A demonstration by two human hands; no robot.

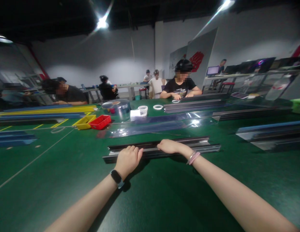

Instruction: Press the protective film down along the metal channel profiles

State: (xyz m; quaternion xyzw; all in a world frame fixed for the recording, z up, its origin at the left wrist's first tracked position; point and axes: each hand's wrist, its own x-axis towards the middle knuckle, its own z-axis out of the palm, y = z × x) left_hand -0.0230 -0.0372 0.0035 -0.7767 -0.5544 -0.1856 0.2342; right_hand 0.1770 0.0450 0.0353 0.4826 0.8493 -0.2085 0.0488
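Observation:
A long dark channel profile (pixel 188 149) with a pale inner face lies crosswise in front of me on the green table (pixel 150 199). Toward its left end, my left hand (pixel 129 158) is wrapped over the near wall, fingers closed on it and thumb pointing right. My right hand (pixel 169 146) is closed over the middle of the channel, its fingertips bent down into the groove. Whatever those fingers pinch, if anything, is hidden. Just beyond the profile lie strips of clear plastic film (pixel 150 128).
Yellow (pixel 84 123) and red (pixel 100 122) bins stand beyond, left of a big roll of clear film (pixel 121 108) and white tape rings (pixel 158 107). More profiles (pixel 280 135) lie at right, others at far left. A co-worker (pixel 181 85) sits across the table.

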